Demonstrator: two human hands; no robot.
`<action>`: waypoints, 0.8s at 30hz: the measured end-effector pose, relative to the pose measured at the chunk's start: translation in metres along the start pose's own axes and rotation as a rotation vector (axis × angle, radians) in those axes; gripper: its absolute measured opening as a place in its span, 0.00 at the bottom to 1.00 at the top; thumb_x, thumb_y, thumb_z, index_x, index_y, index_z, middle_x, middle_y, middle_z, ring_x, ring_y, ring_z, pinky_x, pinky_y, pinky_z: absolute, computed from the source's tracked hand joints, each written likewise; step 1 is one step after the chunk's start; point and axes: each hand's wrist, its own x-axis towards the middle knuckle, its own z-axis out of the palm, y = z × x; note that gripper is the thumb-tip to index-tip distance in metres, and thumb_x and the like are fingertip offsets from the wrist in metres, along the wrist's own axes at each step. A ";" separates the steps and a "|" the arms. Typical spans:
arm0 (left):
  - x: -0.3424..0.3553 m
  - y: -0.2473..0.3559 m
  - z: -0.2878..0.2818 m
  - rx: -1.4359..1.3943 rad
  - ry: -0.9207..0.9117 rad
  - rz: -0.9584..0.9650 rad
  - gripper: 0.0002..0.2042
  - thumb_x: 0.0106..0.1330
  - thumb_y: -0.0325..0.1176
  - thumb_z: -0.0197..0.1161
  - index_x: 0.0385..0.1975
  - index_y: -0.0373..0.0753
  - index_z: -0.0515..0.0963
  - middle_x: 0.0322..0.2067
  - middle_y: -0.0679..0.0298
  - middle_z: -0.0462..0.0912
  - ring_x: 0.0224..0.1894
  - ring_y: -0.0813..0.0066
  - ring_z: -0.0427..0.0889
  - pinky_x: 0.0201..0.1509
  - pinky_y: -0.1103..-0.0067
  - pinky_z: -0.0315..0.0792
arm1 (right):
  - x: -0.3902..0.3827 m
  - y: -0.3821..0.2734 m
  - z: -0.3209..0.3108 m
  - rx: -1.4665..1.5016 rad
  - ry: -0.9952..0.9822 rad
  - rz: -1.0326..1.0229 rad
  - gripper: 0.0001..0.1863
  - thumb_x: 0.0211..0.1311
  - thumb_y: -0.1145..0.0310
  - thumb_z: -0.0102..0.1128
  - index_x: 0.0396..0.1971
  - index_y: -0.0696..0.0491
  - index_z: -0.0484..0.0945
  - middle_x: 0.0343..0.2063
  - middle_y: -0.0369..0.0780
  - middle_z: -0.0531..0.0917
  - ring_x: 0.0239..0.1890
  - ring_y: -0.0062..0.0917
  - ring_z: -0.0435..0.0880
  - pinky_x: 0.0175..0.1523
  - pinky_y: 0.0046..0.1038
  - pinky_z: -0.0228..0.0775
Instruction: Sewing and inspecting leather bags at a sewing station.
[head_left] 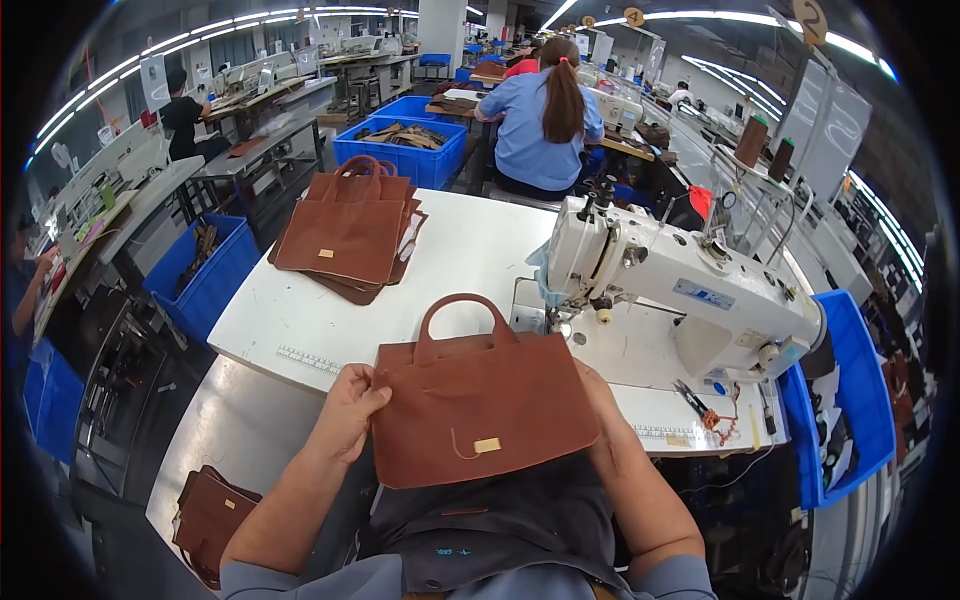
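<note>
White tbl (470, 245) ahead, L hand (348, 408) pinches brn bag (480, 402), R hand (604, 408) behind, grip unclear.

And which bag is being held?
The middle bag, pinched by the left hand, with the right hand at its other side. No hand touches the stacked bags on the table or the lower-left bag.

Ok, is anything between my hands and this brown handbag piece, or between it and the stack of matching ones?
Nothing visible. Your left hand directly grips the brown handbag piece at its left edge; your right hand, partly hidden behind it, is at the right edge. Between it and the stack, only white tabletop shows.
</note>
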 end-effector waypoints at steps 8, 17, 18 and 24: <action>-0.014 -0.004 -0.024 0.124 -0.052 -0.057 0.16 0.64 0.15 0.62 0.45 0.41 0.68 0.40 0.66 0.80 0.38 0.80 0.81 0.41 0.85 0.76 | 0.003 -0.012 0.006 -0.004 -0.038 0.129 0.21 0.76 0.58 0.57 0.55 0.61 0.79 0.43 0.41 0.86 0.38 0.24 0.88 0.40 0.25 0.82; -0.026 0.029 0.010 1.103 0.190 0.443 0.19 0.57 0.29 0.74 0.45 0.40 0.74 0.44 0.58 0.78 0.45 0.62 0.80 0.46 0.70 0.74 | 0.027 0.005 0.000 -0.453 -0.130 -0.153 0.15 0.74 0.67 0.58 0.52 0.61 0.78 0.42 0.43 0.87 0.41 0.24 0.87 0.43 0.25 0.80; -0.025 0.034 0.021 1.253 0.260 0.729 0.22 0.54 0.34 0.78 0.46 0.40 0.75 0.47 0.56 0.77 0.49 0.57 0.79 0.48 0.65 0.72 | 0.042 0.013 -0.012 -0.449 -0.113 -0.162 0.15 0.74 0.67 0.58 0.52 0.61 0.78 0.42 0.43 0.87 0.41 0.24 0.87 0.43 0.25 0.80; -0.060 -0.004 0.119 1.357 -0.458 1.051 0.31 0.52 0.57 0.75 0.48 0.39 0.79 0.52 0.54 0.75 0.50 0.58 0.77 0.58 0.60 0.67 | 0.034 0.015 0.016 -0.834 0.042 -0.416 0.14 0.69 0.71 0.57 0.51 0.59 0.74 0.41 0.48 0.87 0.40 0.30 0.87 0.46 0.30 0.79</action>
